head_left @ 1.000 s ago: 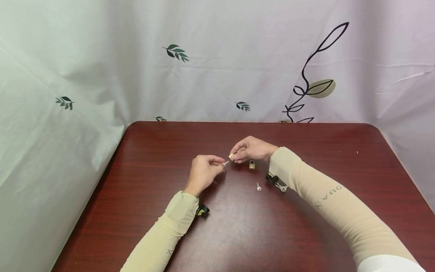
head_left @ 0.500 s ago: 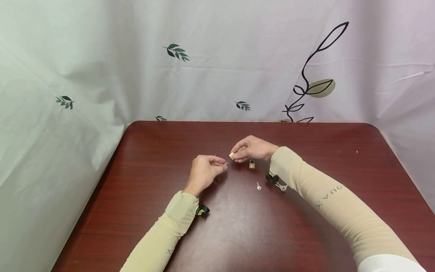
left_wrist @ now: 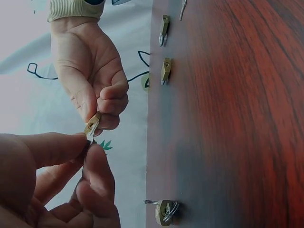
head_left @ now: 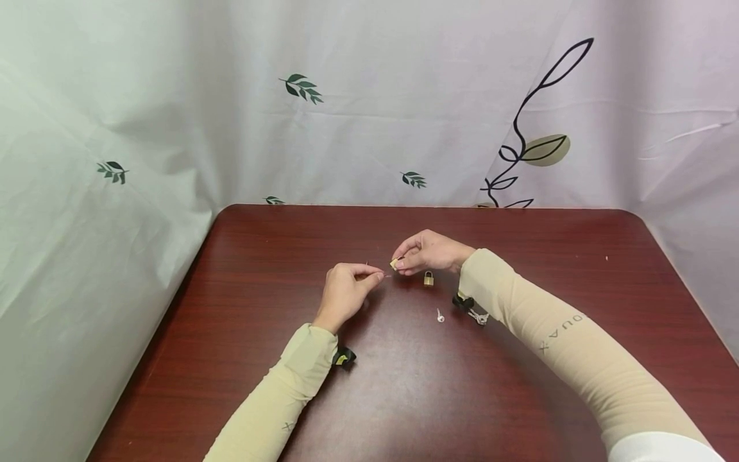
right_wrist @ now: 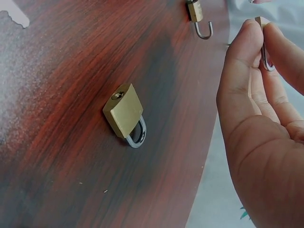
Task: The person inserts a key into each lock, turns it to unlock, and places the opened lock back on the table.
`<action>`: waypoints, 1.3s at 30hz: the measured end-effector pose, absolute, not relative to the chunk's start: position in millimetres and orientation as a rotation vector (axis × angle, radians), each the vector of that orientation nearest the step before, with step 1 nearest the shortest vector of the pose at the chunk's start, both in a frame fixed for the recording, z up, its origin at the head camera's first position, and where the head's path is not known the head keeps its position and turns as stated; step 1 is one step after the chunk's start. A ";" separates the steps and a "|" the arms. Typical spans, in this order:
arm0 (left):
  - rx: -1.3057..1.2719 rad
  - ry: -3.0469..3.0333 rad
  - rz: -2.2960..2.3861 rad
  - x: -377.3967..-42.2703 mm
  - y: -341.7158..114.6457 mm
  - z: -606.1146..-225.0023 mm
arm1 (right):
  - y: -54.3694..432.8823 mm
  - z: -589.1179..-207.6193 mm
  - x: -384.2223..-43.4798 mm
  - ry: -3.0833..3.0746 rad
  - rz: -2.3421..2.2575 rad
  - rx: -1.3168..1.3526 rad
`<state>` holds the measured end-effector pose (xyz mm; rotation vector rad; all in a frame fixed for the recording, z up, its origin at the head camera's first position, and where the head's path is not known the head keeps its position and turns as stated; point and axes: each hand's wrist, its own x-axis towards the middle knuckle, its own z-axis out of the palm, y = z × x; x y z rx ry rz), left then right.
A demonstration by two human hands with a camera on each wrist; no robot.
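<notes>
Between thumb and fingertips, my left hand point(head_left: 346, 289) pinches a small silver key point(head_left: 388, 276), mostly covered by the fingers. My right hand point(head_left: 430, 251) pinches a small brass padlock point(head_left: 396, 263). The keyhole end of this padlock point(left_wrist: 91, 124) faces the left hand in the left wrist view, and the key tip is very close to it; whether they touch, I cannot tell. Its silver shackle point(right_wrist: 269, 65) points back toward the palm. A second brass padlock point(right_wrist: 126, 111) lies on the table below the right hand, keyhole visible.
On the dark red table point(head_left: 404, 385) lie a loose key point(head_left: 440, 316) and a bunch of keys point(head_left: 478, 317) near the right wrist. Another padlock point(right_wrist: 195, 12) has its shackle swung out. A brass padlock with keys point(left_wrist: 165, 212) lies near the left hand. A white curtain point(head_left: 346, 128) hangs behind.
The key has turned within my left fingertips and less of it shows; the left thumb has shifted slightly. My right hand and its padlock stay almost where they were.
</notes>
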<state>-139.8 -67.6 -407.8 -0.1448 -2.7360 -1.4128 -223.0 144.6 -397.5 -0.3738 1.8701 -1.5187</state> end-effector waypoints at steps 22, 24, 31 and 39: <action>0.091 -2.686 -1.681 -142.4 -59.0 -404.6 | 146.0 -397.9 -224.8 1.875 -1.507 -0.384; 0.099 -2.679 -1.694 -142.1 -58.4 -404.3 | 145.9 -398.3 -225.0 1.873 -1.509 -0.383; 0.115 -2.672 -1.698 -142.6 -57.6 -404.5 | 146.1 -399.3 -225.0 1.870 -1.513 -0.379; 0.116 -2.678 -1.674 -142.9 -57.1 -404.6 | 144.9 -398.8 -225.3 1.863 -1.511 -0.403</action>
